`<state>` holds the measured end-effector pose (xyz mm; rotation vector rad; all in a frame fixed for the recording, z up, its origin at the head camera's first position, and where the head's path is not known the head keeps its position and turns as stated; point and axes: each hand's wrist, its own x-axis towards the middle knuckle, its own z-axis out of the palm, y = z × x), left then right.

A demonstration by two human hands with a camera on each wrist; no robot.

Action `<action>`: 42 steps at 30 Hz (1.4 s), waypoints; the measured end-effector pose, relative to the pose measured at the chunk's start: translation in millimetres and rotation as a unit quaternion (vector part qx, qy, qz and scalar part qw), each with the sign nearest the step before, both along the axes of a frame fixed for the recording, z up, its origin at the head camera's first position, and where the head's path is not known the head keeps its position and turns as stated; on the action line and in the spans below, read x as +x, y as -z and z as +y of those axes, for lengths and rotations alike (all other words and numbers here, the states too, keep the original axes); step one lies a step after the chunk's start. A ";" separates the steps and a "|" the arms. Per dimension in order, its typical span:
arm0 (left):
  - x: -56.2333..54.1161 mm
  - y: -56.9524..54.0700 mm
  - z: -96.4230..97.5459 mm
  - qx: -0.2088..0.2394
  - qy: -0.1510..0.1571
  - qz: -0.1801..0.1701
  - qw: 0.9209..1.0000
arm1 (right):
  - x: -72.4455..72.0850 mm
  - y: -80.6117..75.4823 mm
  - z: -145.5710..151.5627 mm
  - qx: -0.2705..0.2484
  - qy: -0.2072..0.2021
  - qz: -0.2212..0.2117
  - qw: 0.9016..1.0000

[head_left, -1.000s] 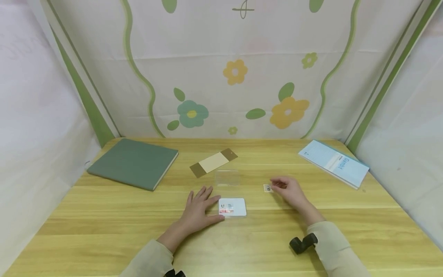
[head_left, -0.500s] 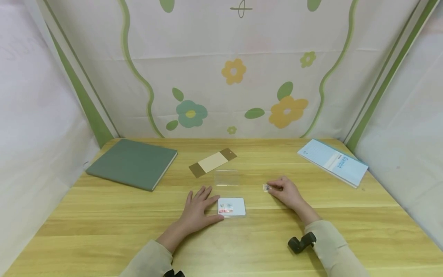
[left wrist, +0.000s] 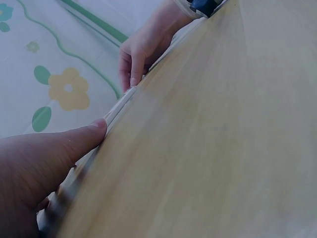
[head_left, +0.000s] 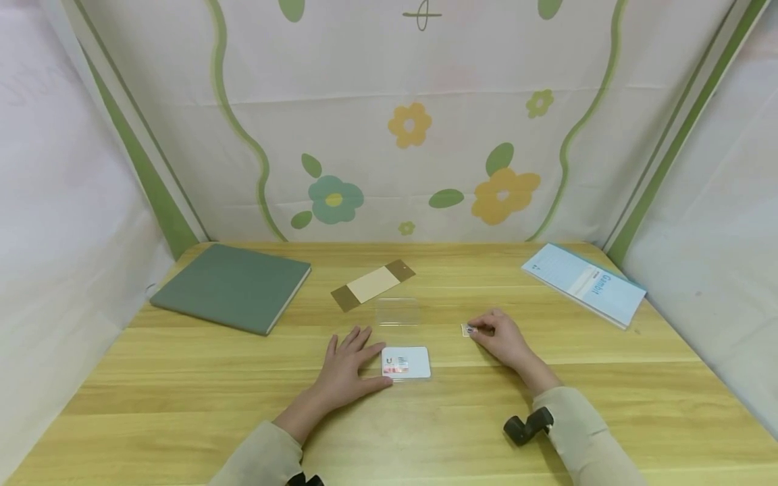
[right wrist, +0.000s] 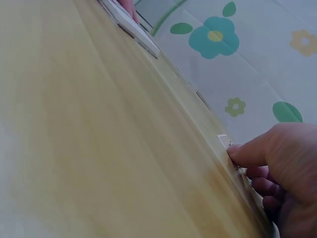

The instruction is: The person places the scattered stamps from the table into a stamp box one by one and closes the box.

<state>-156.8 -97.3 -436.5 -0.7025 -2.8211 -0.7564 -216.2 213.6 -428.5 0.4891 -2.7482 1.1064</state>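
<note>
My left hand point(head_left: 345, 371) rests on the wooden table with its fingers spread. Its thumb and index finger touch the left corners of a white card point(head_left: 418, 362) with a printed label, set on a clear plastic piece that shows along its lower edge. To the right, my right hand point(head_left: 501, 337) pinches a small white-edged square point(head_left: 465, 330) with a dark mark, thumb and index finger at its right side. In the right wrist view the thumb covers part of this small square point(right wrist: 224, 141), which lies close to the tabletop. A clear plastic plate point(head_left: 398, 312) lies behind the white card.
A dark green book point(head_left: 234, 289) lies at the back left. Near the middle back is a brown and cream card strip point(head_left: 373, 285). A light blue notepad point(head_left: 585, 286) sits at the back right. A flowered cloth point(head_left: 450, 135) hangs behind the table.
The right thumb and index finger have come together on the small square, with the hand shifting slightly left. My left hand stays by the white card.
</note>
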 end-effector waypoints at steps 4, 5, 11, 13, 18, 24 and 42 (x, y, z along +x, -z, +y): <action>0.2 -0.7 0.2 -0.002 0.001 -0.004 1.000 | 0.6 1.2 -1.4 0.000 0.004 0.003 1.000; 0.3 -1.0 0.3 -0.002 0.001 -0.005 1.000 | 0.8 1.5 -1.6 0.001 0.005 0.005 1.000; 1.0 -2.7 1.3 -0.001 0.003 -0.009 1.000 | 2.5 1.7 -2.8 -0.003 0.005 0.015 1.000; 1.0 -2.7 1.4 -0.002 0.003 -0.008 1.000 | 2.7 1.4 -3.2 -0.007 0.006 0.014 1.000; 0.8 -2.2 1.4 -0.005 0.003 -0.007 1.000 | 2.4 0.5 -4.3 -0.014 0.010 0.003 1.000; 1.5 -2.7 0.3 0.002 0.003 -0.001 1.000 | 0.8 -0.6 -5.8 -0.002 -0.005 -0.010 1.000; 1.3 -2.4 0.0 0.003 0.003 -0.001 1.000 | 0.9 -3.1 -8.0 -0.014 0.022 0.013 1.000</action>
